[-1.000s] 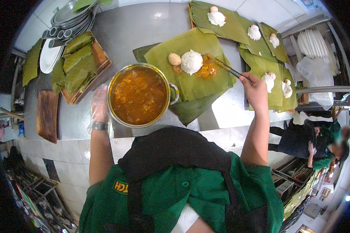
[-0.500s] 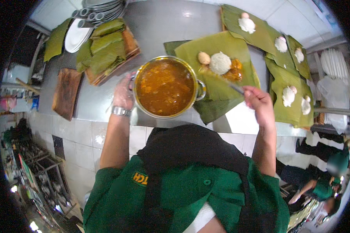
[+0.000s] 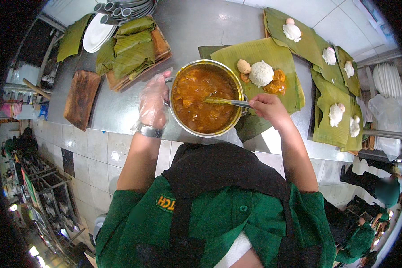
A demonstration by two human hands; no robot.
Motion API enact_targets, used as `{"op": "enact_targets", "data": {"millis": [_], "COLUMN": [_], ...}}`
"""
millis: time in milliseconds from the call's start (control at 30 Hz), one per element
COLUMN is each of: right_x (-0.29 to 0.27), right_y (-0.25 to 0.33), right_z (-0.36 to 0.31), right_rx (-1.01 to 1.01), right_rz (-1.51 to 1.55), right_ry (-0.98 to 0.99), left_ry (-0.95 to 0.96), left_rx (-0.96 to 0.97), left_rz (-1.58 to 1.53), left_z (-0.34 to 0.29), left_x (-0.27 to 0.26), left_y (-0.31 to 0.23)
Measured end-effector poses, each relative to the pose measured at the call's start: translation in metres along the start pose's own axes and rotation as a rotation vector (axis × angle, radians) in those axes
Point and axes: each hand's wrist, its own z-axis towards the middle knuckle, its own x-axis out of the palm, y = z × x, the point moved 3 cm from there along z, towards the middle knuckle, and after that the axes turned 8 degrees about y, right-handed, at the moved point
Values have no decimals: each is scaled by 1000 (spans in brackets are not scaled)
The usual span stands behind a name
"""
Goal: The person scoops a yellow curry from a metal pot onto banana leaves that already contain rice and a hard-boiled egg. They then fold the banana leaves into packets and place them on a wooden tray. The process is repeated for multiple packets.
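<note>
A steel pot (image 3: 176, 113) of reddish-brown stew (image 3: 196, 109) stands near the table's front edge. My left hand (image 3: 153, 100), in a clear plastic glove, grips the pot's left handle, which the fingers partly hide. A long metal serving utensil (image 3: 236, 103) is held by its handle in my closed right hand (image 3: 269, 109). Its sauce-coated end reaches into the stew; whether it is a spoon or tongs is unclear. Right behind the pot lies a banana leaf (image 3: 236, 54) bearing a mound of white rice (image 3: 261, 73), a brown egg (image 3: 244, 66) and saucy orange-brown pieces (image 3: 277, 82).
More banana leaves (image 3: 324, 100) with rice and eggs cover the table's right side. Folded leaves (image 3: 134, 51) sit on a wooden board (image 3: 162, 44) at the left, near another board (image 3: 81, 99), white plates (image 3: 98, 33) and stacked metal pans (image 3: 140, 10). Other people (image 3: 364, 234) are at the far right.
My right hand has moved left from over the banana leaf to the pot, bringing the utensil's end into the stew. My left hand stays at the pot's handle.
</note>
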Motion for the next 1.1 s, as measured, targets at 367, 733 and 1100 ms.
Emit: {"op": "enact_targets", "data": {"millis": [367, 733, 1100], "right_x": [7, -51, -139], "right_y": [-34, -5, -5], "right_z": [-6, -41, -89], "right_rx": [-28, -240, 35], "right_rz": [598, 805, -160], "right_ry": [158, 119, -559], "left_ry": [43, -50, 3], "left_rx": [79, -48, -50], "left_rz": [143, 34, -6], "left_z": [0, 18, 26], "left_x": [6, -23, -41], "left_y": [-6, 19, 32]}}
